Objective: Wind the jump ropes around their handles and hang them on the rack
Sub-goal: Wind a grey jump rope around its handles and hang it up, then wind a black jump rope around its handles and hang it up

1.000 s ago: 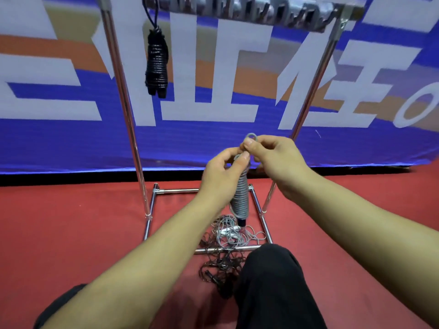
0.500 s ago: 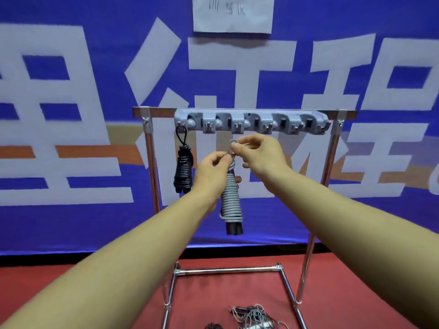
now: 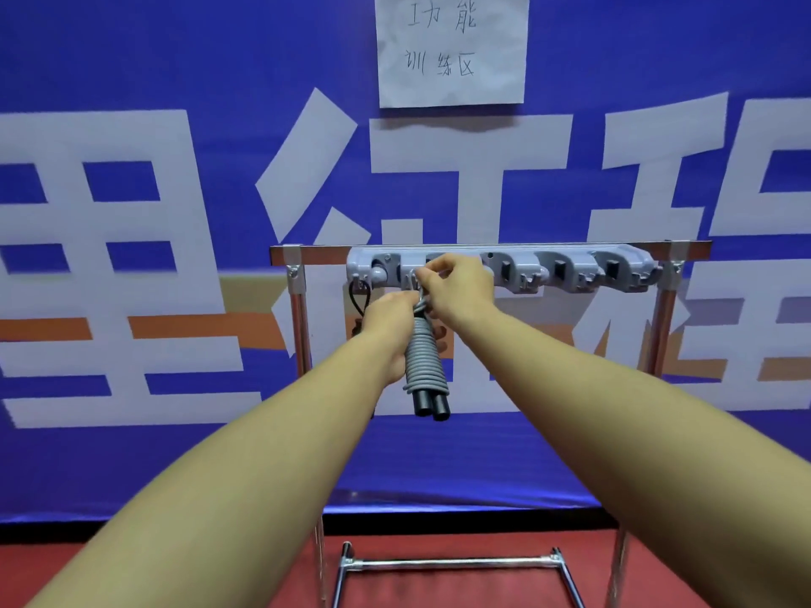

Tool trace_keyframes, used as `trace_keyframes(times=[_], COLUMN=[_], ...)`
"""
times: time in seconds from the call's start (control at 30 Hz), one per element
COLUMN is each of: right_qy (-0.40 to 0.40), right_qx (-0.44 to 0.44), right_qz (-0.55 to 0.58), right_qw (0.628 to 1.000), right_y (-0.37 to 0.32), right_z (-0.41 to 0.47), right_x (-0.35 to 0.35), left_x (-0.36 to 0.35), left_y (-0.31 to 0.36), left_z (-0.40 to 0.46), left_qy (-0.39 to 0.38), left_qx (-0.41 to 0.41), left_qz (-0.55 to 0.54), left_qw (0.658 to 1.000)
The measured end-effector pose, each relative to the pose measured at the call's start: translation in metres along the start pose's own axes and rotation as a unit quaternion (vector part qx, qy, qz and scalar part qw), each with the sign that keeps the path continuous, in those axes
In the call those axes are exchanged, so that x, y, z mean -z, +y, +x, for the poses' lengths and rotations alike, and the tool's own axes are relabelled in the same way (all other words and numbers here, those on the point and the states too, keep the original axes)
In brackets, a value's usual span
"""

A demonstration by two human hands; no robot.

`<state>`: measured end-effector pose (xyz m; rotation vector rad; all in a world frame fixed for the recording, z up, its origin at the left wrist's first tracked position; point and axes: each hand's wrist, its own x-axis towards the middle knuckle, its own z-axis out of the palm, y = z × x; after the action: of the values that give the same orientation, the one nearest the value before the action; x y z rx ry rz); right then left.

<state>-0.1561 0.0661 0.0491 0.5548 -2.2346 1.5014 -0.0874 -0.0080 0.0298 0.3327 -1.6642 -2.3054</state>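
Backdrop: blue banner (image 3: pixel 439 454) with large white characters and orange patches — fills the wall. White paper sheet (image 3: pixel 452 48), handwritten characters, fixed near top centre. Floor (image 3: pixel 87 577) red, with a black strip along the banner's base — lighting even.

Both bare arms reach forward and upward toward the rack (image 3: pixel 570 274). The left hand (image 3: pixel 388 320) is curled in a grip just below it; the right hand (image 3: pixel 456 285) pinches with fingertips against its underside.
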Motion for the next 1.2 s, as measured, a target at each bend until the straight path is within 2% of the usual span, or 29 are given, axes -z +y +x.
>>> trace_keyframes(times=[0.13,0.27,0.4,0.53,0.67,0.8,1.03,1.2], right_qy=[-0.011,-0.059,-0.075,-0.146,-0.187,-0.284,-0.355,-0.397], right_qx=[0.005,-0.009,0.022,-0.059,-0.108,-0.135,-0.182,-0.220], right_qz=[-0.021,-0.076,-0.127,-0.052,-0.071,-0.113,-0.128,-0.177], right_qw=[1.000,0.995,0.989,0.986,0.974,0.942,0.908,0.873], right_y=[-0.003,-0.004,0.008,0.039,0.101,0.172,0.284,0.366], right_z=[0.003,0.002,-0.026,-0.073,-0.121,-0.176,-0.223,-0.237], right_x=[-0.001,0.002,0.005,0.002,-0.011,-0.031,-0.071,-0.097], left_x=[0.001,0.003,0.016,0.034,0.051,0.075,0.126,0.171], left_y=[-0.006,-0.011,-0.027,-0.074,-0.143,-0.220,-0.348,-0.431], left_z=[0.006,0.005,0.007,-0.004,-0.021,-0.034,-0.030,-0.020], left_qy=[0.013,0.038,0.109,0.140,0.117,0.068,0.047,0.065], left_qx=[0.005,0.001,-0.043,-0.138,-0.156,-0.127,-0.032,0.028], left_qz=[-0.023,0.002,0.014,0.029,0.132,0.239,0.358,0.402], left_qw=[1.000,0.999,0.993,0.980,0.972,0.960,0.932,0.913])
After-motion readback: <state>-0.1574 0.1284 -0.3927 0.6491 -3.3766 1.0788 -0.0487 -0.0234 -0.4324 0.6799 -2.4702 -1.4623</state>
